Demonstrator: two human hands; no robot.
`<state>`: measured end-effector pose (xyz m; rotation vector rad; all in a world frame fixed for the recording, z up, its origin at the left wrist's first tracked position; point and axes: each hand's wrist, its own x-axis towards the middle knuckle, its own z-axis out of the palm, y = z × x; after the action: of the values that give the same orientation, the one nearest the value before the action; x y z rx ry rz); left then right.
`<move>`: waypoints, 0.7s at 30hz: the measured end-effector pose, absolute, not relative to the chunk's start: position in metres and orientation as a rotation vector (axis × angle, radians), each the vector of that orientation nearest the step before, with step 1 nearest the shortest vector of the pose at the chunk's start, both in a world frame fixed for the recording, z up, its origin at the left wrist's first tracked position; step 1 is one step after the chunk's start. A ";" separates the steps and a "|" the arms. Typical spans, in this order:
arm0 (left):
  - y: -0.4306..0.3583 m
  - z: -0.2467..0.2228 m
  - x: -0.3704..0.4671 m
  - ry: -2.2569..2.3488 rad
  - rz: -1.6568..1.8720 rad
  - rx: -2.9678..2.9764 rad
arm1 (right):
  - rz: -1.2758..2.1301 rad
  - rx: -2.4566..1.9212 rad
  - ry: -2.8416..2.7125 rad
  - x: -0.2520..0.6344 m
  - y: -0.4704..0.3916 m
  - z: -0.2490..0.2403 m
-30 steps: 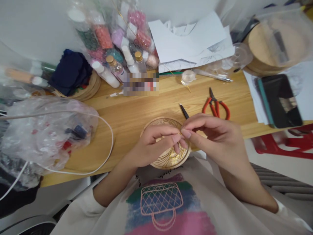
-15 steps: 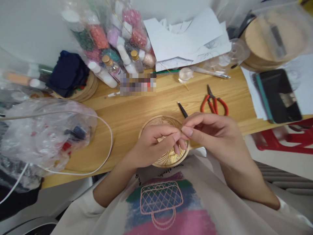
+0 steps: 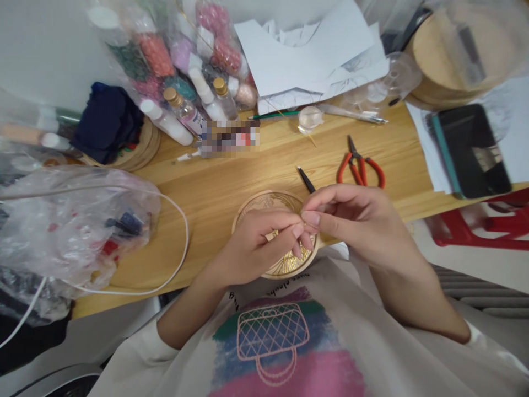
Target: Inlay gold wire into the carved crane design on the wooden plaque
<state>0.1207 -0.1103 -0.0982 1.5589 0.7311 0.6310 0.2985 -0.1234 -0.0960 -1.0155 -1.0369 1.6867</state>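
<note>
A round wooden piece (image 3: 289,270) with gold wire lines lies at the table's front edge, partly covered by my hands. My left hand (image 3: 260,242) is over it, thumb and forefinger pinched together. My right hand (image 3: 351,220) is pinched too, its fingertips meeting those of my left hand above the round piece. What lies between the fingertips is too small to make out. Just beyond my right hand is a black tweezer-like tool (image 3: 306,180), and red-handled pliers (image 3: 360,165) lie behind it.
Bottles (image 3: 184,113) and bags of coloured material stand at the back left, near dark blue cloth (image 3: 105,121). White papers (image 3: 306,60) are at the back. A phone (image 3: 473,151) lies right; a plastic bag (image 3: 74,220) and white cable (image 3: 185,242) lie left.
The view has shifted slightly, so the table items appear a little higher and further left. Both hands stay pinched together over the round piece.
</note>
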 end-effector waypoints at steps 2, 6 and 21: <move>-0.110 -0.098 0.120 0.736 0.621 1.573 | 1.716 -1.019 -1.025 0.299 -0.122 -0.097; -0.111 -0.100 0.120 0.731 0.614 1.551 | 1.776 -0.998 -0.997 0.299 -0.122 -0.101; -0.118 -0.113 0.122 0.821 0.606 1.015 | 1.454 -1.290 -1.191 0.309 -0.120 -0.113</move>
<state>0.1218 -0.1178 -0.1131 1.0153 0.8214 0.6058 0.3092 -0.1199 -0.1133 -1.2899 -1.1908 1.4539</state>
